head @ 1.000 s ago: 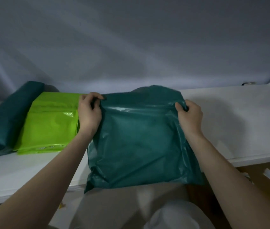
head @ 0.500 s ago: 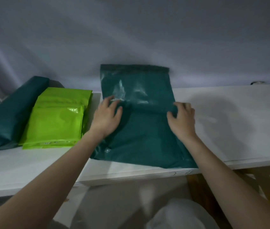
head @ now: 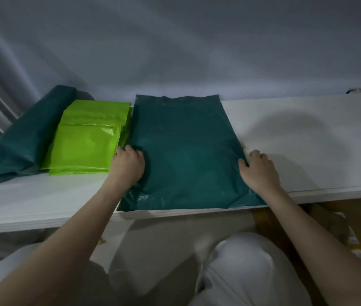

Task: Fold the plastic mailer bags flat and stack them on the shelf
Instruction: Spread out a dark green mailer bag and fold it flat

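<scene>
A dark green mailer bag [head: 188, 155] lies spread flat on the white shelf [head: 307, 140], its near edge at the shelf's front lip and its far edge close to the wall. My left hand [head: 128, 166] grips the bag's left edge with curled fingers. At the bag's right edge is my right hand [head: 259, 171], with the thumb on top and the fingers past the edge. Left of this bag sits a stack of folded lime green mailer bags [head: 89, 140], touching its left side.
Another dark green bag [head: 25, 138] slumps against the wall at the far left, beside the lime stack. Bare shelf stretches to the right of my right hand. Below the shelf are my knees in white trousers [head: 248, 268] and brown cardboard [head: 351, 224].
The bag, held up by its top corners a second ago, was laid down and unfolded toward the wall. My hands slid apart from its middle to its side edges.
</scene>
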Demonstrator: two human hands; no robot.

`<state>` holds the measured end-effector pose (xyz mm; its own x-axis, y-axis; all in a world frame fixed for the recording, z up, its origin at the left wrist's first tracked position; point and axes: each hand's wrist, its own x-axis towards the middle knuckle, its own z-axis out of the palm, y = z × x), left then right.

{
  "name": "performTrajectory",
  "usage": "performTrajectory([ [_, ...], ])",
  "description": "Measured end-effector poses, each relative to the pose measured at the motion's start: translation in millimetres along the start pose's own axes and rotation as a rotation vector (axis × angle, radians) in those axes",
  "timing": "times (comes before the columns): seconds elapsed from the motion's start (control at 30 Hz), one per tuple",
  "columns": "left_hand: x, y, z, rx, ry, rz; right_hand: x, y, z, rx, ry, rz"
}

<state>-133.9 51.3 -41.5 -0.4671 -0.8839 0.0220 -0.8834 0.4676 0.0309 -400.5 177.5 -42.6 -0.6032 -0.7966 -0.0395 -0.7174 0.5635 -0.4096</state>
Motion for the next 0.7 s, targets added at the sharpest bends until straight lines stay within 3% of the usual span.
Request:
performTrajectory([
  [0.13, -5.1, -2.9, -9.5, -0.144, -0.066, -0.297, -4.3, 4.9, -1.4, 0.029, -0.098, 0.046],
  [0.2, -10.1, -1.3, -11.2, -0.148, -0.054, -0.319, -5.2, 4.4, 1.4, 0.096, -0.094, 0.045],
  [0.37, -10.1, 2.5, -6.1, -0.311, 0.276, -0.274, -5.0, 0.1, -2.1, 0.130, 0.126, -0.045],
  [0.47, -1.5, 6.2, -7.1, -0.429, 0.381, -0.236, 3.0, 2.1, -8.3, 0.052, 0.272, -0.107],
  [0.6, 25.1, 4.1, -1.4, -0.719, 0.374, -0.245, 18.9, 4.3, -15.5, 0.015, 0.410, -0.129],
  [0.7, 41.0, 6.0, -0.4, -1.018, 0.216, -0.309, 32.3, 4.6, -19.5, 0.006, 0.424, -0.064],
])
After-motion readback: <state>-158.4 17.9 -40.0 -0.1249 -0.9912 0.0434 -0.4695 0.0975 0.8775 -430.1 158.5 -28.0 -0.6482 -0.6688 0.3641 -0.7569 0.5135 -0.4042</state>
